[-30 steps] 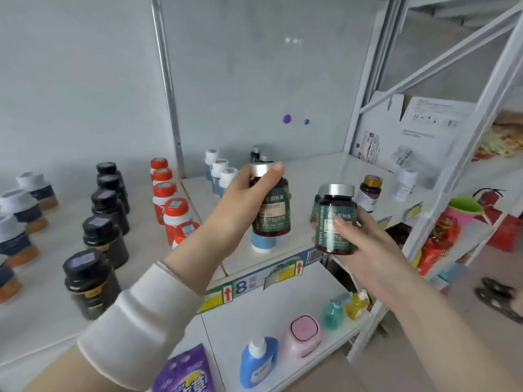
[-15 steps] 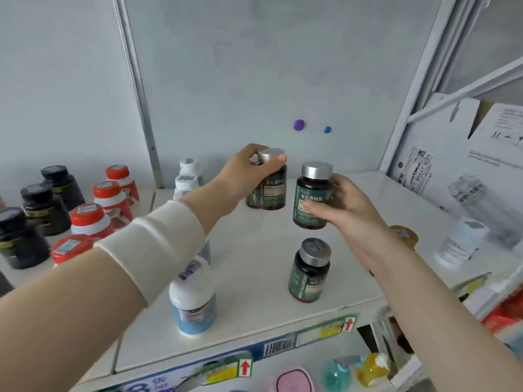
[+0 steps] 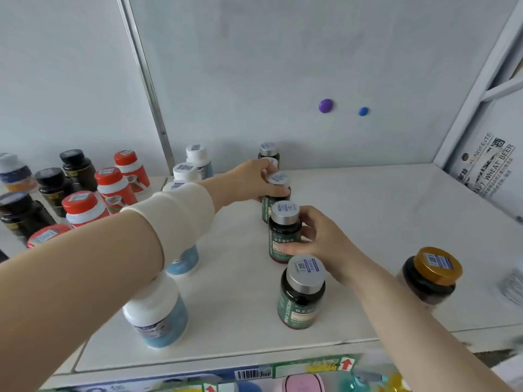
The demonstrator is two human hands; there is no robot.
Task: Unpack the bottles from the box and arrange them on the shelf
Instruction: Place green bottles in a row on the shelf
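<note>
Nearest, at the front of the white shelf [image 3: 382,222], a dark green bottle with a silver cap [image 3: 301,292] stands upright and untouched, first in a line that runs toward the back wall. Just behind it the right hand [image 3: 319,236] wraps a second green bottle [image 3: 283,233], fingers curled round the label at mid-body and thumb at the far side, the base seemingly on or just at the shelf. Further back the left hand [image 3: 254,179] closes over the shoulder and cap of a third bottle [image 3: 276,193], and beyond it a fourth [image 3: 268,152] stands near the wall. These bottles look rigid, smooth-sided and small enough for one hand; likely light to moderate in weight, perhaps glass, so a knock could topple the row like skittles. The glossy label may be a little slippery, so a grip round the body below the cap seems surest, and the cap edge suits only small nudges. The box [image 3: 486,165] sits at the far right, beside the shelf post.
</note>
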